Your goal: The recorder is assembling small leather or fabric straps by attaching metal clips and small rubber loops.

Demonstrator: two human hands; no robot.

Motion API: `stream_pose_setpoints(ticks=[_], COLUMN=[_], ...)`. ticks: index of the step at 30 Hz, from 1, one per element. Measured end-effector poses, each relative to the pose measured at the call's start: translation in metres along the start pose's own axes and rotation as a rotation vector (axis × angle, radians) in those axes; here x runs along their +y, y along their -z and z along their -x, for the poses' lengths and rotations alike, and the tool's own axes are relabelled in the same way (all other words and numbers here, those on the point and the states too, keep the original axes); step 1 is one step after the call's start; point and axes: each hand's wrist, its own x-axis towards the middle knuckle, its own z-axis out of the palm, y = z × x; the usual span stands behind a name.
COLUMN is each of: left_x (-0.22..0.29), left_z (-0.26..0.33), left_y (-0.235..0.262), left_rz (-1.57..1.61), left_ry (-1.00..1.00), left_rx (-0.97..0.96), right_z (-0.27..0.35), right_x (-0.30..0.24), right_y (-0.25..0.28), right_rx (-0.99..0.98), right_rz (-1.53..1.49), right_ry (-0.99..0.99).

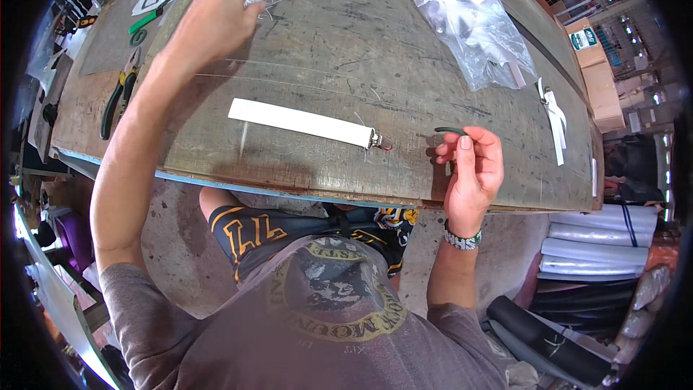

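My left hand [225, 16] is at the far left of the table, thumb and fingers apart, beside a small tangled heap of thin whitish strands [268, 3]. My right hand [473, 170] pinches a short, dark green, curved piece [451, 130] between thumb and fingers; its other end is hidden in the grip. Between the hands, nearer to me, lies a flat white strap [299, 122]. At its right end sits a small metal clip [379, 142] with a reddish tip, a little left of my right hand.
Pliers [120, 94] with yellow-and-black handles and a green-handled tool [146, 20] lie at the left. A clear plastic bag [465, 22] of white straps rests at the back right. Another white strap [556, 126] lies near the right edge, beyond which stand cardboard boxes [598, 79] and rolls [595, 245].
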Motion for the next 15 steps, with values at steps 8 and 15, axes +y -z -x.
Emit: stream_pose_setpoints(ticks=[8, 15], left_x=[0.091, 0.09], left_z=[0.064, 0.064], left_y=[-0.022, -0.042], left_rz=[0.454, 0.597], left_ry=[-0.35, -0.284], left_rx=[-0.323, -0.301], right_z=[-0.005, 0.001], right_x=[0.002, -0.003], right_y=[-0.006, -0.002], right_rx=[-0.003, -0.008], right_rz=[-0.036, -0.041], right_ry=[-0.003, 0.026])
